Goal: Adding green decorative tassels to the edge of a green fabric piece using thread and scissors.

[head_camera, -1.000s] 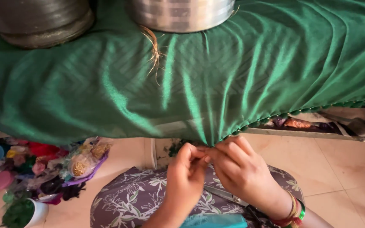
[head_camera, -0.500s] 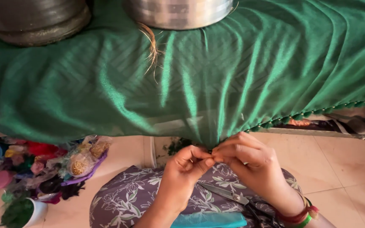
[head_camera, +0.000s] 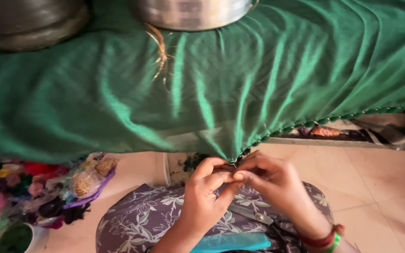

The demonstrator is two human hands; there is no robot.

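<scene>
A shiny green cloth (head_camera: 202, 93) is draped over a raised surface and hangs toward me, its lower edge trimmed with small green beads (head_camera: 333, 119). My left hand (head_camera: 207, 192) and my right hand (head_camera: 270, 180) meet at the lowest point of that edge. Both pinch the hem between thumb and fingertips, and a thin needle-like tip shows between them. Bangles circle my right wrist. A pair of scissors (head_camera: 254, 216) lies on my patterned lap, under the hands.
Two metal pots (head_camera: 188, 11) (head_camera: 29, 23) weigh the cloth down at the top. A pile of bags with coloured beads and threads (head_camera: 43, 192) sits on the floor at the left. A teal comb-like object (head_camera: 233, 242) rests on my lap.
My hands have stayed at the cloth's edge, fingers shifting slightly along the hem; the right hand has moved a little lower and to the right.
</scene>
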